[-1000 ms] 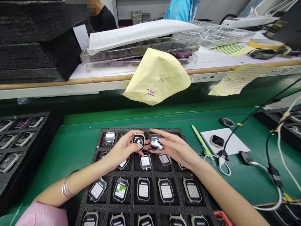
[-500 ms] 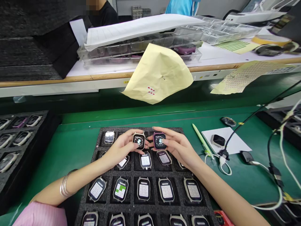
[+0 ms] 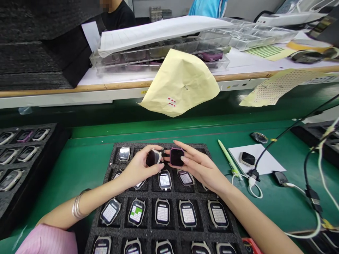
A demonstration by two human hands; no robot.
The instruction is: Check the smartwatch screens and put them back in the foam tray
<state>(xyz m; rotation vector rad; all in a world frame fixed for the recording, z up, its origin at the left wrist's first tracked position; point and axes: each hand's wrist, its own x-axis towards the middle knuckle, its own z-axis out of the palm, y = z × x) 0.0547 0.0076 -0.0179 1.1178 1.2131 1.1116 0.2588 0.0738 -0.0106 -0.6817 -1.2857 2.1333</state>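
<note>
My left hand (image 3: 139, 167) grips a beige-cased smartwatch body (image 3: 153, 157) with a dark screen, tilted to the left. My right hand (image 3: 198, 165) pinches a purple-cased smartwatch body (image 3: 176, 157), its screen also dark. Both are held just above the far rows of a black foam tray (image 3: 119, 229). The tray's pockets hold several watch bodies with lit screens, such as one showing white squares (image 3: 162, 213) and one with green squares (image 3: 136, 212). A silver-backed watch (image 3: 124, 154) lies face down in the far left pocket.
A second black foam tray (image 3: 39, 155) of watches stands at the left. A green pen (image 3: 227, 157), a white paper (image 3: 258, 160) with a dark watch (image 3: 245, 158), and cables (image 3: 309, 197) lie at the right. A yellow sheet (image 3: 180, 83) hangs off the raised shelf. Two people are behind it.
Both watch screens, lit before, have gone dark. The left hand has tilted its beige watch leftward; the right hand's purple watch has turned to face me.
</note>
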